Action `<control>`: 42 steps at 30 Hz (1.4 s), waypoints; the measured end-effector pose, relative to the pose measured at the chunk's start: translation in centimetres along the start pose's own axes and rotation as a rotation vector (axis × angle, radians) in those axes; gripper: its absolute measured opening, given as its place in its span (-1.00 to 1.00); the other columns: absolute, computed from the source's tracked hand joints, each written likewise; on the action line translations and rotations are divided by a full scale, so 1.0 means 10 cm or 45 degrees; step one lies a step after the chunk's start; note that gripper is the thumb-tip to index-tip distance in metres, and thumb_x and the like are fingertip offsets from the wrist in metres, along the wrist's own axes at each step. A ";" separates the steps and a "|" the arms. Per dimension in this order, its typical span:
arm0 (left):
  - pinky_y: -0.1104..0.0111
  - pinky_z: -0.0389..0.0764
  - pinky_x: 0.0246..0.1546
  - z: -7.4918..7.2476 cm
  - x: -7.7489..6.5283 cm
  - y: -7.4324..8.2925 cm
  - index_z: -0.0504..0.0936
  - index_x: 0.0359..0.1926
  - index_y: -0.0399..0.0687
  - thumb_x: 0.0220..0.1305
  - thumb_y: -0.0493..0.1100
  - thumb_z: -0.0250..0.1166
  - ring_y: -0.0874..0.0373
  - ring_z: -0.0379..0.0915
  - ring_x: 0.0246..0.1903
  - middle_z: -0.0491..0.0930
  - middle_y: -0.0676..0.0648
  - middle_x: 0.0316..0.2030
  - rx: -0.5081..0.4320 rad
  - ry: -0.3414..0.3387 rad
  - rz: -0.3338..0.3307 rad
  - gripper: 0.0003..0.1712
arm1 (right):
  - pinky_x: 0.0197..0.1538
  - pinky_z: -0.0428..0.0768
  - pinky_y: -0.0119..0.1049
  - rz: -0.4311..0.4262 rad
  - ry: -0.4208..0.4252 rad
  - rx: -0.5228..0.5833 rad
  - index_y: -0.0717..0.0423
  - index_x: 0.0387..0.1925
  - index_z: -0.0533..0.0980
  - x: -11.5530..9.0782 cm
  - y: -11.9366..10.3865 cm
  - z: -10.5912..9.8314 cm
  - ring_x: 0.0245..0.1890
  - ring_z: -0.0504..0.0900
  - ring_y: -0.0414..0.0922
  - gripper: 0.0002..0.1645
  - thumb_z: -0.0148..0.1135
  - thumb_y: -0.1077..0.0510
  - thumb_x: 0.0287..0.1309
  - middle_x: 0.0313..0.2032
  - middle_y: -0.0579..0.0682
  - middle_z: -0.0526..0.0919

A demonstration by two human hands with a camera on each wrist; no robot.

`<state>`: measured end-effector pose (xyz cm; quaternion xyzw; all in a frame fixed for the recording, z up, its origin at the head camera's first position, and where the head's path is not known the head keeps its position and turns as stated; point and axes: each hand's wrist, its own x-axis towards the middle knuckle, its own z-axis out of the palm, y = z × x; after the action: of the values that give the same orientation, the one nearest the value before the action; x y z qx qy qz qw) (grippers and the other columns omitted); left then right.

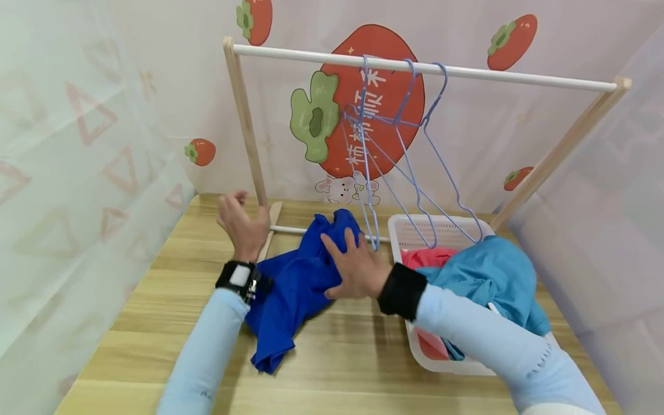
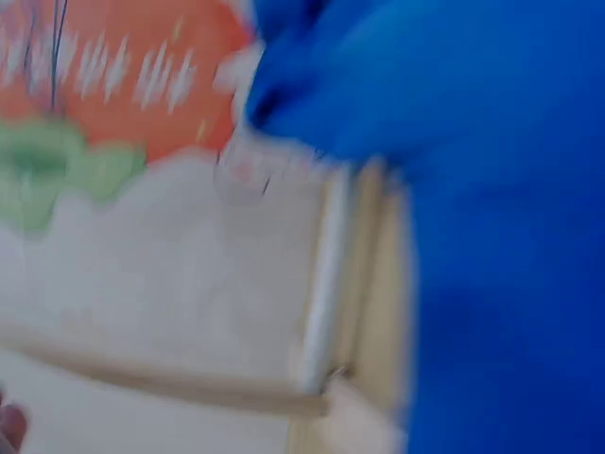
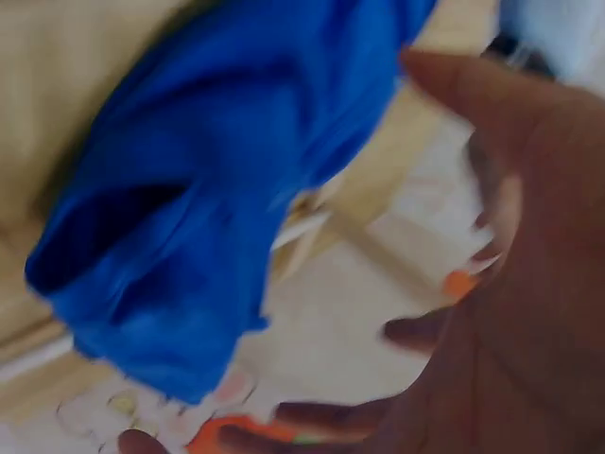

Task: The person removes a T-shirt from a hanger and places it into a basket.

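Observation:
A dark blue garment [image 1: 298, 282] lies crumpled on the wooden table, and an opening in its fabric shows in the right wrist view. My right hand [image 1: 358, 268] is over its right side with the fingers spread, holding nothing. In the right wrist view there is a gap between the fingers and the blue garment [image 3: 208, 189]. Past the garment's left edge, my left hand [image 1: 244, 227] is raised near the rack's left post, fingers loosely bent and nothing in them. The left wrist view is blurred, with the blue garment [image 2: 510, 227] filling its right side.
Several blue wire hangers [image 1: 410, 155] hang from the white bar [image 1: 321, 56] of a wooden-sided rack. At the right, a white basket [image 1: 430, 364] holds a teal garment [image 1: 482, 271] and red cloth [image 1: 427, 256]. Printed sheets [image 1: 67, 144] enclose the table's back and sides.

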<state>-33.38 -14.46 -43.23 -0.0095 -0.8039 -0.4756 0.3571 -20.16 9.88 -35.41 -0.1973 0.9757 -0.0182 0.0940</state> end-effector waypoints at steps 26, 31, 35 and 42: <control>0.04 0.64 -0.34 0.03 -1.09 0.45 0.61 0.25 -0.18 0.06 -0.31 0.40 -0.14 0.63 -0.13 0.68 -0.21 -0.01 0.690 -1.261 0.293 -0.36 | 0.11 0.63 -0.12 -0.108 -0.305 0.176 -0.02 0.23 0.56 0.82 0.11 0.57 0.11 0.63 0.06 -0.46 0.42 -0.03 0.26 0.13 0.11 0.63; 0.37 0.22 -0.65 -0.16 -1.22 0.83 0.60 -0.33 0.03 -0.21 -0.36 0.23 0.16 0.31 -0.59 0.50 0.04 -0.49 0.509 -0.961 0.556 -0.68 | -0.27 0.50 -0.35 -0.292 -0.092 0.448 -0.16 -0.24 0.58 0.28 0.16 0.36 -0.40 0.52 -0.21 -0.85 0.35 0.06 0.12 -0.37 -0.22 0.60; 0.42 0.30 -0.65 -0.32 -1.39 1.31 0.58 -0.32 -0.02 -0.32 -0.36 0.24 0.24 0.34 -0.58 0.53 0.07 -0.49 0.369 -0.776 0.794 -0.63 | -0.24 0.60 -0.39 -0.391 0.157 0.524 -0.25 -0.04 0.62 -0.35 0.20 0.17 -0.32 0.62 -0.31 -0.69 0.30 0.04 0.15 -0.22 -0.33 0.69; 0.29 0.74 -0.40 -0.26 -1.67 2.22 0.61 -0.09 -0.08 -0.19 -0.23 0.47 0.19 0.62 -0.32 0.67 0.02 -0.25 0.179 -0.679 1.109 -0.49 | -0.18 0.67 -0.37 -0.231 0.497 0.410 -0.23 -0.05 0.59 -1.48 0.43 -0.19 -0.33 0.58 -0.39 -0.62 0.45 0.11 0.08 -0.27 -0.40 0.66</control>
<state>-11.62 1.14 -35.35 -0.4405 -0.8185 -0.2083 0.3044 -8.75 19.62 -31.20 -0.2592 0.9382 -0.2193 -0.0677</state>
